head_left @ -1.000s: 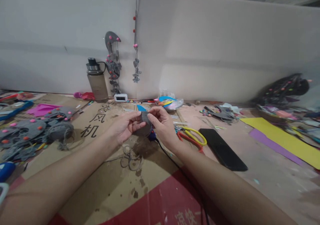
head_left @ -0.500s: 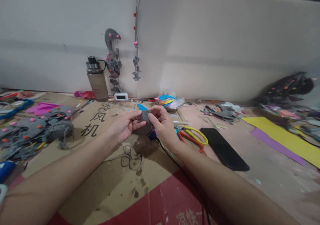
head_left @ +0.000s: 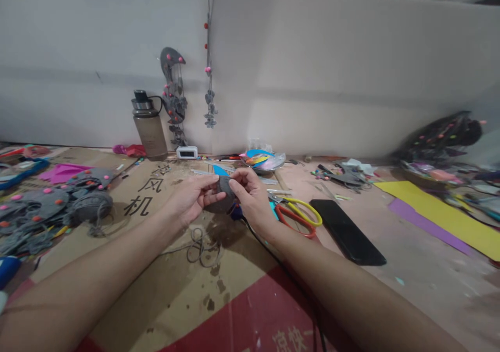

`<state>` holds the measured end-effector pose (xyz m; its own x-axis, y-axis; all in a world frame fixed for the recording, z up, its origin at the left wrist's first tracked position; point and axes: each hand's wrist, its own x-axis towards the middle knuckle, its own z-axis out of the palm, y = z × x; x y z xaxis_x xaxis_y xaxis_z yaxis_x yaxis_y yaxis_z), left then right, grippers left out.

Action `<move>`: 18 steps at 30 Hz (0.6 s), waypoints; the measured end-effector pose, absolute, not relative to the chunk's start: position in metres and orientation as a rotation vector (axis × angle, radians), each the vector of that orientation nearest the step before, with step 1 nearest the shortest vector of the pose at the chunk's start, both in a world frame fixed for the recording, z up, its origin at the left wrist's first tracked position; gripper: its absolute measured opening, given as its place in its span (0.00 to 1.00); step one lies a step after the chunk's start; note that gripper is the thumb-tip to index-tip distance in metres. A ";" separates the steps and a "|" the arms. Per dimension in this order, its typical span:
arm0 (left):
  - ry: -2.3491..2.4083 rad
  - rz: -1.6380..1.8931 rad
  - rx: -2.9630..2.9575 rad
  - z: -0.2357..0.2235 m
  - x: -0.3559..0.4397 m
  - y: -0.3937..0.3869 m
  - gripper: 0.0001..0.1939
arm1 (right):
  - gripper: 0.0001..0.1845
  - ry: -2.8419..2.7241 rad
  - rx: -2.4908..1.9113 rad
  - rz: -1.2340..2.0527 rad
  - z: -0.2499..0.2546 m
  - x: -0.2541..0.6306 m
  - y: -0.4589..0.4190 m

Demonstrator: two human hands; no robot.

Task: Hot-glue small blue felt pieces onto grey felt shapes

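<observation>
In the middle of the view, a grey felt piece (head_left: 219, 205) is held between my two hands above the cardboard. My left hand (head_left: 197, 198) pinches it from the left, thumb and fingers bent. On its right upper edge are the closed fingers of my right hand (head_left: 252, 196). A pointed bright blue piece (head_left: 220, 171) shows just above the felt; whether it is attached cannot be made out. Partly hidden under my right hand is a dark blue tool (head_left: 235, 212) with a black cord. Loose grey yarn (head_left: 199, 250) lies coiled below my hands.
Scissors (head_left: 302, 214) with yellow and red-orange loops and a black phone (head_left: 347, 232) lie at right, near a yellow sheet (head_left: 437, 214). At left are decorated grey felt pieces (head_left: 47, 206). A bottle (head_left: 150, 133) and small white clock (head_left: 187, 152) stand by the wall.
The whole view has shifted slightly, so things sit a little further left. Both hands keep their grip on the grey felt piece, with only small finger movement.
</observation>
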<state>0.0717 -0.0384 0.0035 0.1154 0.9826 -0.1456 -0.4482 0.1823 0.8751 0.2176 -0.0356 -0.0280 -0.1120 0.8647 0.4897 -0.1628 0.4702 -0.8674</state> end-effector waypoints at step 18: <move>0.845 1.213 0.914 0.004 0.066 -0.036 0.03 | 0.09 -1.386 -0.676 1.066 -0.027 0.219 -0.035</move>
<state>0.0658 -0.0363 0.0043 0.1564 0.9863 -0.0516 -0.3896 0.1096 0.9144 0.2185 -0.0348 -0.0270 -0.1304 0.8888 0.4394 -0.1960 0.4114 -0.8902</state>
